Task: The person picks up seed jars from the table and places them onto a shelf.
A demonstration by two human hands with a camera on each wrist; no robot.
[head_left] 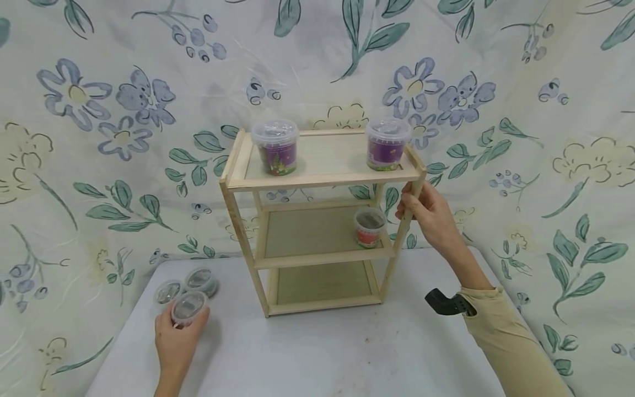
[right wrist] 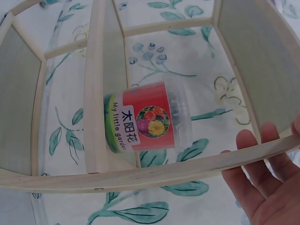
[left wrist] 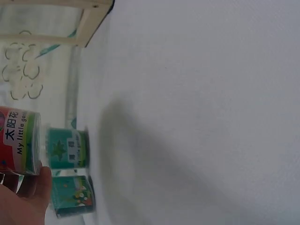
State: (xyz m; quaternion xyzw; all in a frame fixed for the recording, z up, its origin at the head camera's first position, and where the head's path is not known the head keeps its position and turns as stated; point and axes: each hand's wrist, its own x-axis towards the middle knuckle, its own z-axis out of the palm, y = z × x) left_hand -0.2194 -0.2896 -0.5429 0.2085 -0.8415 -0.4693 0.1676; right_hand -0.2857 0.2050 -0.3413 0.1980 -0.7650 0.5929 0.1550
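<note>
In the head view my left hand [head_left: 178, 342] holds a clear-lidded cup [head_left: 189, 307] at the left of the table. The left wrist view shows it as a red cup [left wrist: 18, 140], with my fingers round its lower part. Two teal cups [left wrist: 68, 148] stand beside it. My right hand [head_left: 434, 218] grips the right front post of a wooden three-level shelf [head_left: 317, 181], below its top; in the right wrist view the fingers [right wrist: 246, 140] curl over the post. On the middle level stands a red cup [right wrist: 152, 117], near that hand but not touched by it.
Two purple cups [head_left: 278, 157] with clear lids stand on the shelf's top, one near each end. The white table [head_left: 322, 353] carries the shelf. A floral cloth [head_left: 317, 66] hangs behind. A black band is on the right wrist.
</note>
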